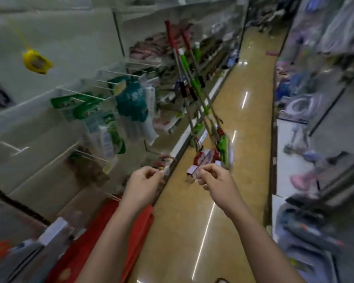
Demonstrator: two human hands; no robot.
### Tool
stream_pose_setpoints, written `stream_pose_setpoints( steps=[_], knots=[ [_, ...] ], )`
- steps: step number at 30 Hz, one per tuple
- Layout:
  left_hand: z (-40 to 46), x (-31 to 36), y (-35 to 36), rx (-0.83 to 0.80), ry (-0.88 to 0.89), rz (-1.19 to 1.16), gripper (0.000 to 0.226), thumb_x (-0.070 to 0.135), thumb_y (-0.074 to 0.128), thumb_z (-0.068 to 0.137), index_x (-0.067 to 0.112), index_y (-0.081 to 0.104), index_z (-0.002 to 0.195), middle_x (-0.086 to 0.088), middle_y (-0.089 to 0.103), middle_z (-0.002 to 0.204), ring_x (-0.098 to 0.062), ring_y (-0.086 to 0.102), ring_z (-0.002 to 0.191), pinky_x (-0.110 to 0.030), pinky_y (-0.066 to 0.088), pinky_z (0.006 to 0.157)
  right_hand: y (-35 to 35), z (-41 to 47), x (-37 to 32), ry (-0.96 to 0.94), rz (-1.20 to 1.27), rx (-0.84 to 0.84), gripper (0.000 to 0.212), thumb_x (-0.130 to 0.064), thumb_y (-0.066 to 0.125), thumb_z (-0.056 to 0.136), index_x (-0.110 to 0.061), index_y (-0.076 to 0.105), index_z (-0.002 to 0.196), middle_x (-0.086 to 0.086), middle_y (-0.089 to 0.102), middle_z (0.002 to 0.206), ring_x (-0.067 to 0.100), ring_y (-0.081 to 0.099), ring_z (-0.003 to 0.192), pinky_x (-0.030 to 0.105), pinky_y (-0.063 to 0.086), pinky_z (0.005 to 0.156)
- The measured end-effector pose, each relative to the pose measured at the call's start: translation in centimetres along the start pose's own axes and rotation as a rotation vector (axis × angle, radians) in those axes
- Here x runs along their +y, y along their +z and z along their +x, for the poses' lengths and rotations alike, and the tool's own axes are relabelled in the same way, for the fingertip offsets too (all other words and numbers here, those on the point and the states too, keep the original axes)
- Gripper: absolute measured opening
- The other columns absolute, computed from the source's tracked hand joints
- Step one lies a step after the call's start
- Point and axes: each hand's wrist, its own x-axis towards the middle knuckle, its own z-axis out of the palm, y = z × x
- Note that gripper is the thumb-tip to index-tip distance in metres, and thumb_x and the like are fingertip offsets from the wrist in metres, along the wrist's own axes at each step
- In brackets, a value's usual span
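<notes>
I stand in a shop aisle and the picture is blurred by motion. My left hand (144, 180) is held out with curled fingers, and it seems to pinch a small red and white item (161, 163) at its fingertips. My right hand (215, 177) has its fingers curled next to a red and white packet (192, 170); whether it holds the packet is unclear. Several long-handled mops (192, 92) with red and green grips lean against the left shelf, their wrapped heads (211, 155) on the floor just beyond my hands.
Metal pegs (84, 96) with hanging green and teal packets (131, 101) stick out of the left shelf. A yellow item (36, 62) hangs high on the left. Red cloth (114, 231) lies below my left arm. Goods fill the right-hand shelves (315, 139). The yellow floor (243, 119) runs ahead.
</notes>
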Motion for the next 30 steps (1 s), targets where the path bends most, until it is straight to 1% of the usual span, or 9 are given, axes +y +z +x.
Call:
stream_pose_setpoints(
  steps=[2,4,7,10,13,18,20,26,30],
  knots=[
    [2.1,1.6,4.3,-0.047,0.008,-0.010,0.021,0.022,0.056,0.090,0.010,0.061,0.075,-0.007,0.064,0.074,-0.017,0.056,0.061,-0.026,0.039,0.056,-2.9,2.0,1.2,0.043,0.002,0.013,0.014,-0.015,0.048,0.093,-0.016,0.060,0.085,0.001,0.061,0.080,0.012,0.057,0.071,0.025,0.044,0.068],
    [4.2,3.1,8.3,-0.077,0.015,-0.016,0.020,0.023,0.055,0.090,0.006,0.063,0.082,-0.007,0.066,0.079,-0.015,0.058,0.062,-0.026,0.039,0.055,-5.4,4.2,2.3,0.072,0.008,0.011,0.013,-0.016,0.048,0.094,-0.014,0.060,0.089,0.001,0.061,0.082,0.009,0.057,0.069,0.022,0.044,0.067],
    [6.8,5.3,13.4,-0.118,0.015,-0.010,0.023,0.025,0.053,0.092,0.005,0.064,0.092,-0.003,0.065,0.080,-0.012,0.059,0.066,-0.022,0.041,0.056,-9.0,7.7,3.4,0.114,0.037,0.033,0.014,-0.017,0.048,0.094,-0.018,0.059,0.086,0.001,0.063,0.088,0.007,0.058,0.071,0.024,0.046,0.070],
    [9.5,6.8,17.3,-0.130,-0.014,-0.049,0.020,0.026,0.053,0.091,0.010,0.064,0.089,-0.001,0.066,0.080,-0.012,0.059,0.067,-0.026,0.043,0.060,-12.2,11.0,4.1,0.165,0.078,0.057,0.014,-0.015,0.048,0.093,-0.013,0.061,0.087,0.001,0.061,0.082,0.010,0.055,0.069,0.025,0.044,0.067],
    [12.2,7.9,20.4,-0.132,-0.044,-0.074,0.016,0.027,0.052,0.092,0.018,0.061,0.082,-0.001,0.066,0.084,-0.015,0.062,0.074,-0.030,0.045,0.065,-14.8,14.3,4.7,0.198,0.092,0.056,0.013,-0.015,0.048,0.093,-0.016,0.059,0.085,0.003,0.060,0.083,0.013,0.055,0.072,0.025,0.045,0.066],
    [18.2,9.8,24.7,-0.133,-0.053,-0.116,0.013,0.026,0.051,0.093,0.021,0.060,0.084,-0.001,0.065,0.090,-0.015,0.062,0.083,-0.030,0.048,0.073,-18.4,21.8,5.9,0.240,0.090,0.046,0.011,-0.016,0.049,0.093,-0.017,0.059,0.087,0.005,0.061,0.087,0.015,0.056,0.077,0.028,0.047,0.070],
    [21.5,10.7,26.5,-0.122,-0.051,-0.140,0.012,0.026,0.051,0.092,0.022,0.061,0.086,-0.002,0.065,0.092,-0.014,0.062,0.086,-0.029,0.048,0.072,-19.6,25.6,6.4,0.254,0.087,0.039,0.012,-0.016,0.049,0.093,-0.016,0.060,0.088,0.006,0.061,0.087,0.016,0.055,0.077,0.028,0.046,0.069],
    [32.7,13.9,32.0,-0.146,-0.113,-0.225,0.016,0.019,0.049,0.092,0.016,0.061,0.082,-0.002,0.064,0.084,-0.017,0.060,0.080,-0.030,0.048,0.071,-22.3,37.4,7.2,0.308,0.054,0.009,0.014,-0.014,0.048,0.093,-0.018,0.058,0.085,0.008,0.058,0.081,0.016,0.054,0.073,0.024,0.044,0.063],
    [40.3,17.3,35.1,-0.172,-0.173,-0.286,0.017,0.014,0.047,0.094,0.012,0.061,0.084,-0.001,0.063,0.078,-0.014,0.058,0.070,-0.026,0.045,0.063,-24.8,45.2,7.5,0.360,0.028,-0.003,0.013,-0.016,0.049,0.093,-0.020,0.059,0.085,0.005,0.062,0.086,0.016,0.058,0.076,0.023,0.047,0.063]
  ],
)
